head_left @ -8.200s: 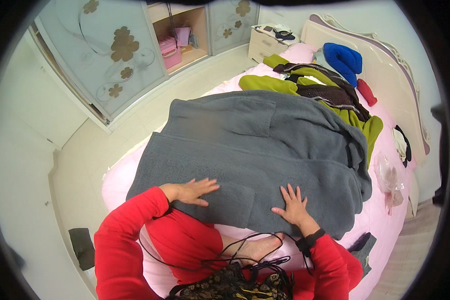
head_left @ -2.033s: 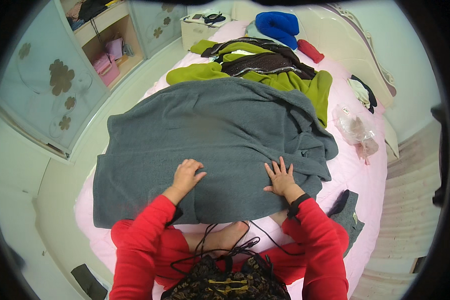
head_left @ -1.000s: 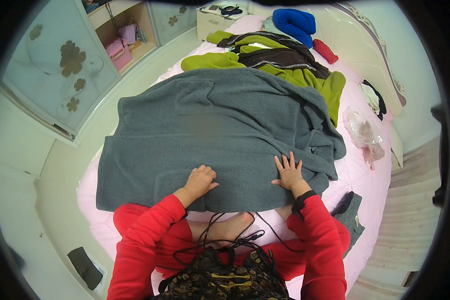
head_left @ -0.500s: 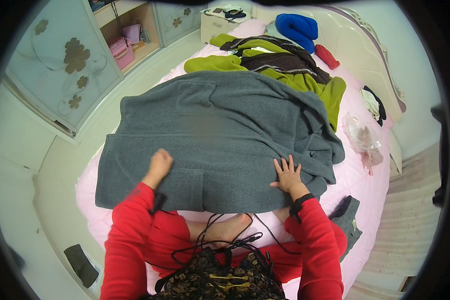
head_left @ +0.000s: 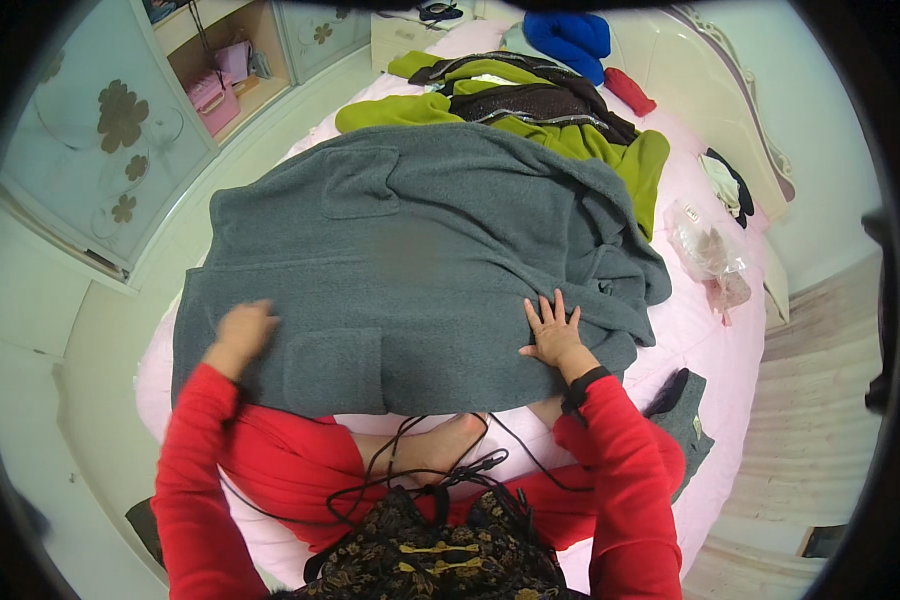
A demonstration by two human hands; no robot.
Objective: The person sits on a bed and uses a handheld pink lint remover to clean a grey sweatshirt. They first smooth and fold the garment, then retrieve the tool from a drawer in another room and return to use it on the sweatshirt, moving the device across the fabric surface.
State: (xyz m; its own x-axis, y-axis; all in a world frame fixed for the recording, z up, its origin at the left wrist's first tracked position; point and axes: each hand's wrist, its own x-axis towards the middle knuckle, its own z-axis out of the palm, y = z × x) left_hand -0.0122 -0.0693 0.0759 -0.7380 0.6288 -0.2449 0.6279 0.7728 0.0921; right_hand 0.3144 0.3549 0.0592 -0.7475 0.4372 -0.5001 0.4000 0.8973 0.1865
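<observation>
A dark grey woollen coat (head_left: 450, 235) lies spread over the bed, with patch pockets on its near and far parts. My right hand (head_left: 558, 338) presses flat on the coat's right part, its fingers spread. Over the left part of the coat, beside the near pocket (head_left: 333, 370), is my left hand (head_left: 245, 332). Its fingers are curled closed and slightly blurred, and whatever they may hold cannot be made out.
Beyond the coat lie green and dark brown garments (head_left: 530, 105) and a blue folded cloth (head_left: 567, 45). A clear plastic bag (head_left: 705, 245) and a small grey garment (head_left: 685, 425) rest on the pink bedspread (head_left: 710, 360). Black cords (head_left: 410, 470) cross my lap.
My left hand has moved left across the coat, staying closed. My right hand keeps its place on the fabric. The whole view has shifted slightly.
</observation>
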